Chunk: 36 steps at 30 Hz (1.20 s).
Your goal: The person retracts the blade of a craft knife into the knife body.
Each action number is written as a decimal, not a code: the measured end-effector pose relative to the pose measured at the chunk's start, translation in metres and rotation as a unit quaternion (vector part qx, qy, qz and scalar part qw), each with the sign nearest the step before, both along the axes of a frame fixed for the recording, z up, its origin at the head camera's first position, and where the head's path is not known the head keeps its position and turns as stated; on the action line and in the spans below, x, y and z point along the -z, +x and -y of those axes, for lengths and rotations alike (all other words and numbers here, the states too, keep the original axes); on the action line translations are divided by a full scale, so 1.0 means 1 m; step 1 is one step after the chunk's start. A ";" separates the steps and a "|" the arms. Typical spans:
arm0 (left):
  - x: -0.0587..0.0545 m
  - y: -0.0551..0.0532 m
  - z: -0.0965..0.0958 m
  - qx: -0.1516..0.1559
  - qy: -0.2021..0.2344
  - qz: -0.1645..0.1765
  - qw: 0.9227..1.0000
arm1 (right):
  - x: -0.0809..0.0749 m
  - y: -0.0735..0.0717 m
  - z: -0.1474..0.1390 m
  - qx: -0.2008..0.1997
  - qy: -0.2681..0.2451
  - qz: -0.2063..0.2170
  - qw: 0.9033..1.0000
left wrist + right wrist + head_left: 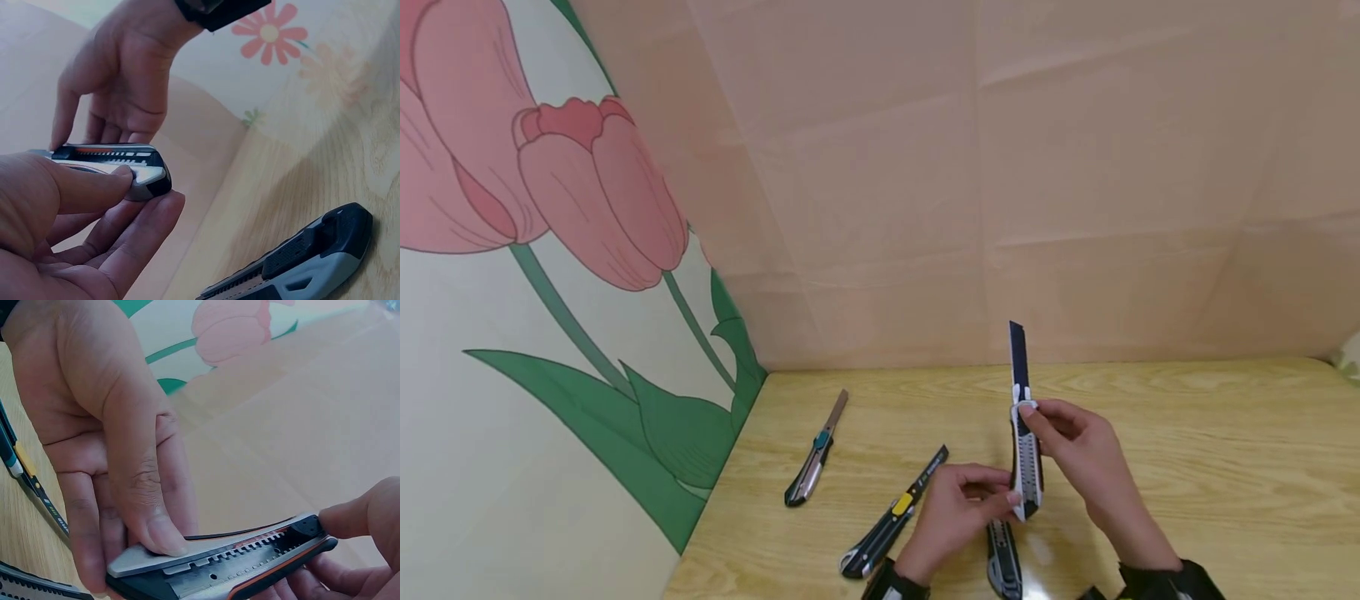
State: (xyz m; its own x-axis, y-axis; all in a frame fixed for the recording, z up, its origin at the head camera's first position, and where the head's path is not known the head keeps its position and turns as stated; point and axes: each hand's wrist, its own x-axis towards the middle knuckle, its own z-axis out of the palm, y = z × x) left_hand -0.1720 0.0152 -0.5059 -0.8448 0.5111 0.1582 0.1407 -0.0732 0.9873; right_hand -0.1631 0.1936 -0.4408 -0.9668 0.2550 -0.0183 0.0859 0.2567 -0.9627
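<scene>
In the head view both hands hold a silver and black utility knife (1027, 458) upright above the table, its dark blade (1018, 354) extended upward. My left hand (955, 512) pinches the knife's lower end between thumb and fingers. Higher up, my right hand (1086, 454) grips the handle, its thumb at the slider. The left wrist view shows the left thumb pressed on the white side of the held knife (119, 159). In the right wrist view, the toothed slider track of this utility knife (244, 556) faces the camera; its blade tip is out of sight there.
A grey and black utility knife (1003, 558) lies beneath the hands. To the left lie a black utility knife with a yellow slider (883, 533) and a smaller one with a teal slider (811, 467), blades out. A wall stands behind the wooden table (1225, 458).
</scene>
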 end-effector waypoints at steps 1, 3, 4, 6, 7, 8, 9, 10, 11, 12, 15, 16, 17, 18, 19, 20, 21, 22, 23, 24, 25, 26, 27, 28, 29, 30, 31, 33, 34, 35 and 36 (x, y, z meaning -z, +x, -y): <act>0.000 0.000 0.000 -0.001 0.000 -0.002 1.000 | 0.001 0.000 0.000 0.002 0.000 -0.001 1.000; 0.000 -0.001 0.001 -0.001 0.001 -0.007 1.000 | 0.002 0.000 0.000 0.005 -0.002 -0.002 1.000; 0.001 -0.001 0.001 -0.001 0.001 -0.007 1.000 | 0.002 0.000 0.001 0.006 -0.003 -0.004 1.000; 0.001 -0.001 0.001 -0.004 -0.003 -0.006 1.000 | 0.003 0.001 0.001 0.008 -0.005 -0.012 1.000; 0.000 -0.001 0.001 -0.004 -0.005 -0.004 1.000 | 0.004 0.002 0.002 0.011 -0.007 -0.017 1.000; 0.000 -0.001 0.002 -0.005 -0.007 -0.004 1.000 | 0.004 0.002 0.002 0.014 -0.007 -0.023 1.000; 0.000 -0.002 0.002 -0.006 -0.009 -0.003 1.000 | 0.005 0.002 0.003 0.017 -0.006 -0.029 0.999; 0.000 -0.002 0.002 -0.007 -0.011 -0.004 1.000 | 0.005 0.003 0.003 0.020 -0.005 -0.035 0.999; -0.001 -0.002 0.002 -0.007 -0.013 -0.004 1.000 | 0.005 0.003 0.004 0.023 -0.005 -0.040 0.999; -0.001 -0.002 0.002 -0.008 -0.015 -0.005 1.000 | 0.005 0.003 0.004 0.026 -0.004 -0.044 0.999; -0.002 -0.002 0.003 -0.008 -0.020 -0.008 1.000 | 0.005 0.004 0.005 0.032 0.002 -0.047 0.998; -0.003 -0.002 0.003 -0.009 -0.020 -0.007 1.000 | 0.005 0.004 0.005 0.033 0.002 -0.046 0.998; -0.003 -0.002 0.003 -0.009 -0.022 -0.006 1.000 | 0.005 0.004 0.006 0.033 0.004 -0.045 0.998; -0.003 -0.002 0.003 -0.009 -0.022 -0.005 1.000 | 0.005 0.004 0.006 0.034 0.007 -0.044 0.998; -0.003 -0.002 0.003 -0.010 -0.023 -0.004 1.000 | 0.005 0.004 0.006 0.035 0.011 -0.044 0.998; -0.003 -0.002 0.004 -0.010 -0.024 -0.002 1.000 | 0.005 0.004 0.006 0.036 0.015 -0.044 0.998; -0.003 -0.002 0.004 -0.010 -0.026 0.000 1.000 | 0.006 0.005 0.007 0.037 0.020 -0.044 0.998; -0.003 -0.002 0.004 -0.012 -0.029 0.001 1.000 | 0.006 0.005 0.007 0.037 0.025 -0.045 0.998; -0.003 -0.002 0.004 -0.014 -0.031 0.001 0.999 | 0.006 0.005 0.007 0.038 0.031 -0.046 0.998; -0.003 -0.002 0.004 -0.014 -0.033 0.002 0.999 | 0.007 0.005 0.007 0.037 0.035 -0.047 0.998; -0.003 -0.002 0.004 -0.016 -0.037 0.001 0.999 | 0.007 0.005 0.007 0.037 0.039 -0.048 0.997; -0.004 -0.002 0.004 -0.017 -0.039 0.002 0.999 | 0.007 0.004 0.007 0.036 0.042 -0.049 0.997; -0.003 -0.002 0.004 -0.020 -0.043 0.001 0.999 | 0.007 0.004 0.007 0.034 0.043 -0.050 0.997; -0.003 -0.002 0.004 -0.022 -0.047 -0.001 0.999 | 0.008 0.004 0.007 0.033 0.043 -0.051 0.997; -0.003 -0.002 0.004 -0.023 -0.049 -0.001 0.999 | 0.008 0.004 0.007 0.031 0.041 -0.052 0.997; -0.003 -0.003 0.004 -0.024 -0.052 -0.003 0.998 | 0.008 0.004 0.007 0.031 0.040 -0.053 0.997; -0.003 -0.003 0.004 -0.026 -0.055 -0.004 0.998 | 0.009 0.004 0.007 0.031 0.038 -0.053 0.997; -0.002 -0.003 0.004 -0.028 -0.062 -0.007 0.998 | 0.010 0.003 0.007 0.030 0.035 -0.052 0.998; -0.002 -0.003 0.005 -0.028 -0.064 -0.008 0.998 | 0.011 0.003 0.007 0.029 0.033 -0.051 0.998; -0.002 -0.003 0.005 -0.029 -0.066 -0.009 0.997 | 0.011 0.003 0.007 0.028 0.031 -0.050 0.998; -0.002 -0.003 0.005 -0.029 -0.068 -0.011 0.997 | 0.012 0.003 0.007 0.028 0.033 -0.048 0.998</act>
